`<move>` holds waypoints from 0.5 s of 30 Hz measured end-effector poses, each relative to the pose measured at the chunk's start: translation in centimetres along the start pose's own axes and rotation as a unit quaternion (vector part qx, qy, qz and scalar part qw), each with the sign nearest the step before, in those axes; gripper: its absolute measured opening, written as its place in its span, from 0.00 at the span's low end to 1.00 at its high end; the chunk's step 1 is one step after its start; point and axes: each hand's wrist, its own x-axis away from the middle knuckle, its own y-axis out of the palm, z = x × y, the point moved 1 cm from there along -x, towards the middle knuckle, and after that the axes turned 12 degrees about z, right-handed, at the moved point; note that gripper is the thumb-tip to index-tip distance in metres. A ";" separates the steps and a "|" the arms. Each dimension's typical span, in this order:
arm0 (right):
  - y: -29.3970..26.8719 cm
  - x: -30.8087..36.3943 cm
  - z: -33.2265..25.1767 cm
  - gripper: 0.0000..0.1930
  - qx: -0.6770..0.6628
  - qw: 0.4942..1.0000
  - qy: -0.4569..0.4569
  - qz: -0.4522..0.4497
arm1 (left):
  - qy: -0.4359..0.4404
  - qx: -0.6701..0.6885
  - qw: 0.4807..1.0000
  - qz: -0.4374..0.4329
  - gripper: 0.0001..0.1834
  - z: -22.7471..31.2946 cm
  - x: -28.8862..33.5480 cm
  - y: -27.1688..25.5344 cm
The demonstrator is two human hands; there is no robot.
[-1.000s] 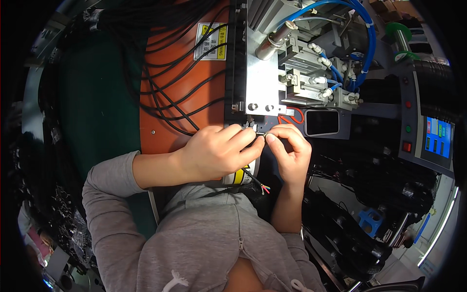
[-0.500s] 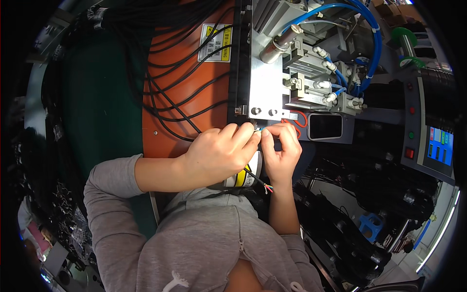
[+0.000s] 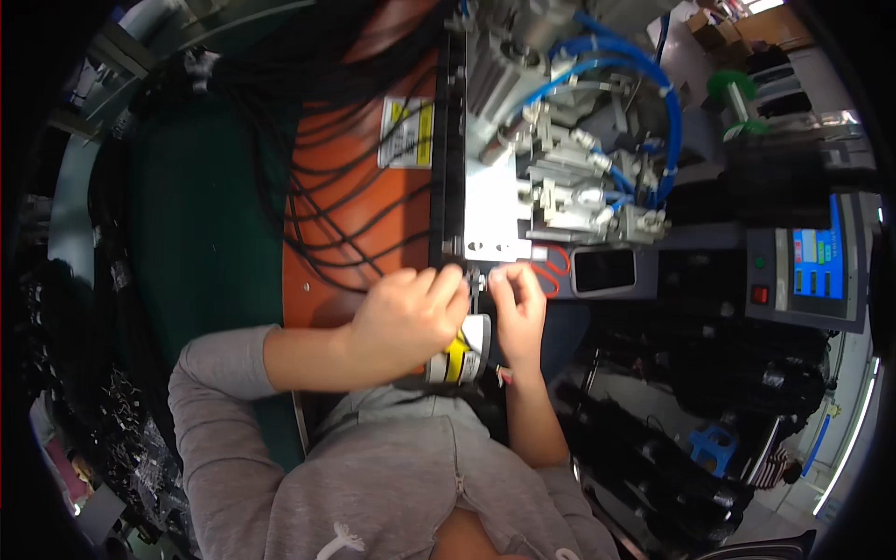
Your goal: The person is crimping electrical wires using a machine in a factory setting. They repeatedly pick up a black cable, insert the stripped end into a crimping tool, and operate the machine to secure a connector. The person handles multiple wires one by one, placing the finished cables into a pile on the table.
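Note:
My left hand (image 3: 407,319) is closed at the near end of the machine, its fingers curled round a black cable. A length of this cable (image 3: 478,357) comes out below the hand and ends in thin bared coloured wires (image 3: 505,376) by my right wrist. Just to the right, my right hand (image 3: 520,313) is pinched, thumb against forefinger, beside a small pale part (image 3: 482,281) at the machine's end. Blur hides what lies between its fingertips. Under the hands stands a round white piece with a yellow label (image 3: 459,353).
A metal machine (image 3: 493,210) with blue air hoses (image 3: 674,121) rises ahead. Black cables (image 3: 359,247) cross the orange panel (image 3: 322,275). Red-handled scissors (image 3: 557,269) and a phone (image 3: 604,271) lie to the right, before a control screen (image 3: 818,252). Cable bundles hang at both sides.
The view has shifted, so the machine sits lower and a little to the left. My hands have drawn slightly apart, and the right fingertips have left the left hand's.

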 end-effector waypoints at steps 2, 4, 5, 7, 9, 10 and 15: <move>-0.8 -0.2 0.0 0.04 -0.047 0.999 -0.006 0.025 | 0.010 -0.036 0.998 -0.043 0.13 0.5 0.0 0.1; -1.9 -0.4 -0.9 0.06 -0.054 0.993 -0.109 -0.013 | 0.009 -0.076 0.996 -0.044 0.07 0.5 0.0 0.4; -2.5 -0.6 -1.7 0.08 -0.041 0.979 -0.184 -0.080 | -0.003 -0.109 0.994 -0.033 0.04 0.3 0.4 0.5; -3.2 -0.6 -3.9 0.10 -0.063 0.936 -0.270 -0.215 | -0.019 -0.073 0.996 -0.044 0.07 -0.4 0.6 0.3; -3.9 -0.4 -4.1 0.11 -0.095 0.931 -0.281 -0.212 | -0.029 -0.029 0.999 -0.010 0.12 -0.5 -0.1 -0.3; -3.8 0.2 -4.3 0.11 -0.067 0.949 -0.267 -0.155 | -0.007 -0.028 0.999 0.042 0.13 -0.3 -0.3 -0.4; -2.0 1.3 -5.0 0.11 -0.059 0.963 -0.259 -0.039 | 0.023 0.152 0.978 0.143 0.14 -0.2 -0.1 -0.4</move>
